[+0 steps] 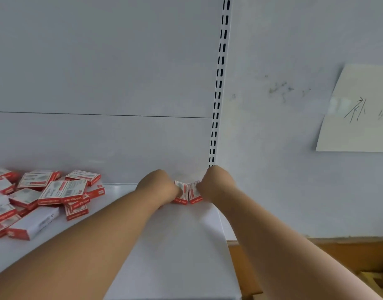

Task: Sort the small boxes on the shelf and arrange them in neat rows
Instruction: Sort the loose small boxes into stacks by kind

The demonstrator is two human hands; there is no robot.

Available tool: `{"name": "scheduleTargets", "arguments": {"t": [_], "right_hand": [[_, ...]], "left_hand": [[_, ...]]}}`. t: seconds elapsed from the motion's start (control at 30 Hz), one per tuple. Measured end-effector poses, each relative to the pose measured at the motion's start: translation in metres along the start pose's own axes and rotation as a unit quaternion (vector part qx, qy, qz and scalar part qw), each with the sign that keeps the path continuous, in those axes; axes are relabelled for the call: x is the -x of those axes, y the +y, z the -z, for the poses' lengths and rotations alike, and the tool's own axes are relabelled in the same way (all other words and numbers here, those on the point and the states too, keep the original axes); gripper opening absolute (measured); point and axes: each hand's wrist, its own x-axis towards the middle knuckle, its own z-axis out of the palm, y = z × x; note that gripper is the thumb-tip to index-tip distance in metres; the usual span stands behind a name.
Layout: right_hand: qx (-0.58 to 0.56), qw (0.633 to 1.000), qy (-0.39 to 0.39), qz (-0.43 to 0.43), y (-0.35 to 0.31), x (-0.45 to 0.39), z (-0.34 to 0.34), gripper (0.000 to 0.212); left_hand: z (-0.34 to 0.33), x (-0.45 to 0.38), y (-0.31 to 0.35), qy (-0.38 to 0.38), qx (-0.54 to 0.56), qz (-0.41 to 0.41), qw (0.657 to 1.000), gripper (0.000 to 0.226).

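- Two small red-and-white boxes stand side by side, touching, at the back right corner of a white shelf (175,245), at about 1 o'clock from the frame's centre of the shelf surface.
- The left box (182,194) and the right box (194,192) each show a printed white face with a red band along the near edge; their long axes run from the near edge toward the back panel, roughly 12 o'clock to 6 o'clock, the right one leaning slightly toward 1 o'clock.
- The left hand (159,185) reaches in from 7 o'clock, its fingers curled against the left box; the right hand (216,182) comes in from 5 o'clock, fingers curled onto the right box. Only the backs of the hands show, so the exact pinch cannot be told.
- A loose heap of matching boxes (41,198) lies at 9 o'clock on the shelf, well apart from the pair, pointing every way, some stacked on others.
- Behind the shelf rises a pale back panel (99,83) with one thin horizontal seam; a slotted white upright (219,83) runs up from the corner at 12 o'clock.
- At 3 o'clock, a white wall (283,148) carries a paper sheet (359,109) with handwritten characters; brown wood (337,256) shows at 4 o'clock below it.
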Motion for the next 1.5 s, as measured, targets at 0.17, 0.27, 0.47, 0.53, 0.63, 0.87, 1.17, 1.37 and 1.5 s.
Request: {"name": "scheduleTargets", "arguments": {"t": [0.17,0.27,0.47,0.53,0.63,0.87,1.17,1.37,1.5], "right_hand": [[0.062,0.998,0.002,0.033,-0.002,-0.003,-0.006,0.023],[0.064,0.996,0.020,0.055,-0.007,0.000,-0.002,0.016],[0.006,0.991,0.072,0.110,-0.039,0.021,0.000,0.010],[0.003,0.987,0.089,0.131,-0.061,0.032,-0.002,0.013],[-0.010,0.979,0.121,0.161,-0.100,0.048,-0.012,0.016],[-0.057,0.966,0.146,0.205,-0.231,0.090,-0.067,0.021],[-0.037,0.965,0.102,0.238,-0.362,0.116,-0.135,0.021],[0.123,0.965,0.036,0.228,-0.378,0.094,-0.142,0.034],[0.222,0.960,-0.006,0.171,-0.370,0.075,-0.147,0.038]], "left_hand": [[0.001,-0.006,-0.006,0.025,-0.057,-0.010,0.998,0.028],[-0.001,-0.008,-0.013,0.049,-0.072,-0.026,0.996,0.031],[0.020,0.002,-0.035,0.102,-0.063,-0.089,0.989,0.018],[0.040,0.009,-0.052,0.126,-0.059,-0.113,0.984,0.014],[0.078,0.018,-0.087,0.163,-0.053,-0.133,0.976,0.014],[0.182,0.029,-0.216,0.205,-0.032,-0.122,0.971,0.013],[0.239,0.009,-0.352,0.179,-0.009,-0.062,0.982,0.003],[0.241,-0.025,-0.384,0.137,0.038,-0.037,0.989,0.022],[0.237,-0.044,-0.383,0.116,0.030,-0.020,0.993,0.035]]}}
